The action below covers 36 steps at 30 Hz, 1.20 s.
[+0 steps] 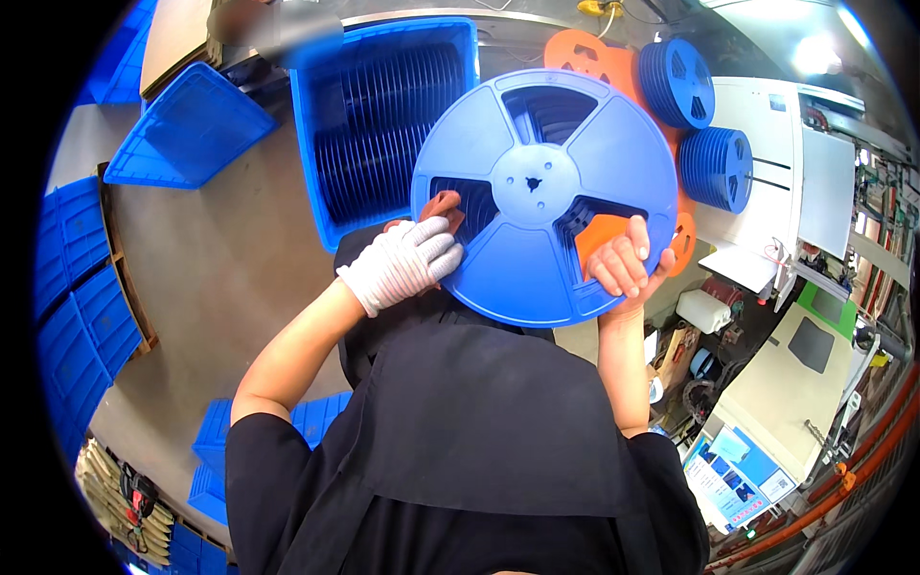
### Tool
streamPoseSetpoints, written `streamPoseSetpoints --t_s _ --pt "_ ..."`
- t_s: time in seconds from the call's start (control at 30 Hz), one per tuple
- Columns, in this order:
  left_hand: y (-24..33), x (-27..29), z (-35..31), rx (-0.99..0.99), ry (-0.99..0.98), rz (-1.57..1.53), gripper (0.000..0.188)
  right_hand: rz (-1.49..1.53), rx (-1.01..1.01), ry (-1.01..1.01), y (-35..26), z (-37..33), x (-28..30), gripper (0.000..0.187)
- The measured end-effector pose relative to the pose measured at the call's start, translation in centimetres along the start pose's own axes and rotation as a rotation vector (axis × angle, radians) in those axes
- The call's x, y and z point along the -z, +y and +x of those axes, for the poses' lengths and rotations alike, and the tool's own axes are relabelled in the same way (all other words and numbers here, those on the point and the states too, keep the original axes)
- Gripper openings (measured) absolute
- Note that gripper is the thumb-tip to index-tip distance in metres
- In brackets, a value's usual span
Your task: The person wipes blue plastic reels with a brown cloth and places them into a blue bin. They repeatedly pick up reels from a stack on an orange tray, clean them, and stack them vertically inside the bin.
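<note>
A large blue plastic reel (543,289) faces me, with wide openings between its spokes and a hub with small holes. More blue edges show through the openings, like further reels stacked behind it. My right hand (623,264), bare, grips the reel at its lower right, fingers hooked through an opening and thumb side at the rim. On the left side, my left hand (404,262) wears a whitish knit glove. Its fingers are closed round a reddish-brown piece of what looks like cloth (445,207), which lies against the reel's left opening.
Behind on the left stands a blue bin (309,163) packed with upright reels. Smaller blue reel stacks (692,86) sit on an orange stand (575,53) at the right. A white machine (757,125) is beyond. Tilted blue crate (192,125) and stacked blue crates (72,307) line the left.
</note>
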<state>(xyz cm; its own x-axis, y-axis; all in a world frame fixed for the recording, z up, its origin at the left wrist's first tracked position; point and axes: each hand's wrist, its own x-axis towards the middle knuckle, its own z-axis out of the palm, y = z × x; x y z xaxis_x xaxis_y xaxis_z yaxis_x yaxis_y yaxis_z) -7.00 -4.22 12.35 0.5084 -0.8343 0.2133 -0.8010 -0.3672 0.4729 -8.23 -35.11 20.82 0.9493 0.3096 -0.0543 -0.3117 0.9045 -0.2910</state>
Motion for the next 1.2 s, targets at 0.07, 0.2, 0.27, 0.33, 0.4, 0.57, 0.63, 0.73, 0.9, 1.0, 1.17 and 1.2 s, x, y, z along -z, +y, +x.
streamPoseSetpoints --t_s 0.07,0.2,0.27,0.33,0.4,0.57,0.63,0.73,0.9,1.0,1.17,1.2 --pt "0.1 0.5 -0.2 -0.002 0.048 -0.012 0.04 0.008 0.0 0.008 -0.2 0.3 -0.2 0.029" --pt "0.0 1.2 -0.6 0.023 0.129 -0.128 0.039 0.083 -0.006 -0.02 -0.2 1.7 -0.1 0.033" --pt "-0.1 1.3 -1.0 0.047 0.242 -0.264 0.04 0.024 0.04 0.146 0.2 1.9 -0.5 0.045" --pt "0.1 1.0 -1.6 0.16 0.32 -0.479 0.038 -0.147 0.084 0.323 0.5 2.2 -0.1 0.066" --pt "1.1 1.7 -2.7 0.499 0.29 -0.876 0.03 -0.183 0.04 0.365 0.3 1.7 1.6 0.06" --pt "-0.8 0.3 -5.4 0.78 0.632 -1.83 0.032 -0.369 0.001 0.578 0.3 -0.2 2.7 0.046" --pt "-2.5 0.6 -6.1 0.815 0.651 -1.925 0.036 -0.406 0.013 0.668 0.2 -0.9 2.7 0.042" --pt "-4.2 -1.8 -7.8 0.81 0.723 -2.122 0.037 -0.316 0.012 0.663 0.1 -1.3 3.5 0.039" --pt "-4.5 -2.1 -8.6 0.884 0.838 -2.127 0.038 -0.322 0.0 0.666 0.5 -0.7 3.8 0.037" --pt "-5.0 -2.1 -9.6 1.015 0.951 -1.935 0.031 -0.381 0.045 0.813 0.8 0.1 3.2 0.034" --pt "-8.5 -3.7 -10.4 1.228 1.012 -1.484 0.014 -0.409 0.058 0.877 0.9 -0.4 4.5 0.027" --pt "-9.8 -4.3 -10.7 1.303 0.968 -1.312 0.011 -0.401 0.05 0.871 0.9 -0.4 4.5 0.024"
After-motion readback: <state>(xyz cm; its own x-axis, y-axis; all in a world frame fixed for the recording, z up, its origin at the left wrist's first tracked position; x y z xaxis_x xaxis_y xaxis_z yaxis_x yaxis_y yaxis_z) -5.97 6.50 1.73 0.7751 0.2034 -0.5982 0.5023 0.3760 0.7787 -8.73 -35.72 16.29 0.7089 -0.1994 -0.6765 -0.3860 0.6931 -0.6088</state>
